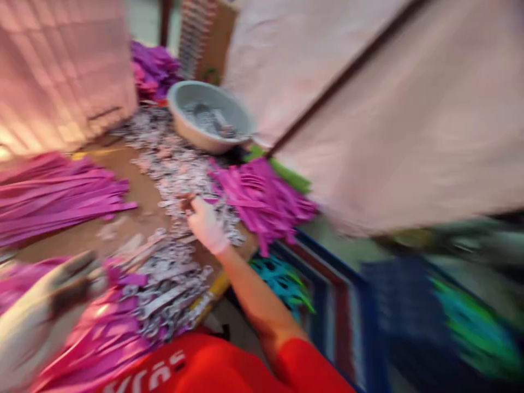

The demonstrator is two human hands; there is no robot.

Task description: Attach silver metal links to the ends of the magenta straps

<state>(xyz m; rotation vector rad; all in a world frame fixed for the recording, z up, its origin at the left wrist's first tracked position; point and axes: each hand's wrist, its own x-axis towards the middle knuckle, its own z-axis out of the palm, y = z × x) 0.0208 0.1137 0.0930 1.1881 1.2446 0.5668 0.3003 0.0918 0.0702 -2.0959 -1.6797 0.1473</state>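
Observation:
My right hand (202, 221), in a pale glove, reaches into a spread of small metal clasps (172, 147). Its fingers are bent together among them; blur hides whatever is between the fingertips. At the lower left, close to the camera, my left hand (67, 289) is also in a pale glove, its fingers curled in. Magenta straps (110, 322) lie under and beside it, and a strap end touches or passes near its fingertips; I cannot tell which. Between both hands is a heap of metal-ended pieces (172, 295).
A grey basin (180, 128) holding metal parts stands at the back of the table (143, 191). Magenta strap bundles lie left (61, 196) and right (262, 196). Pale cloth (409, 136) hangs on the right behind a dark pole (327, 93). Teal straps (278, 278) lie below the table edge.

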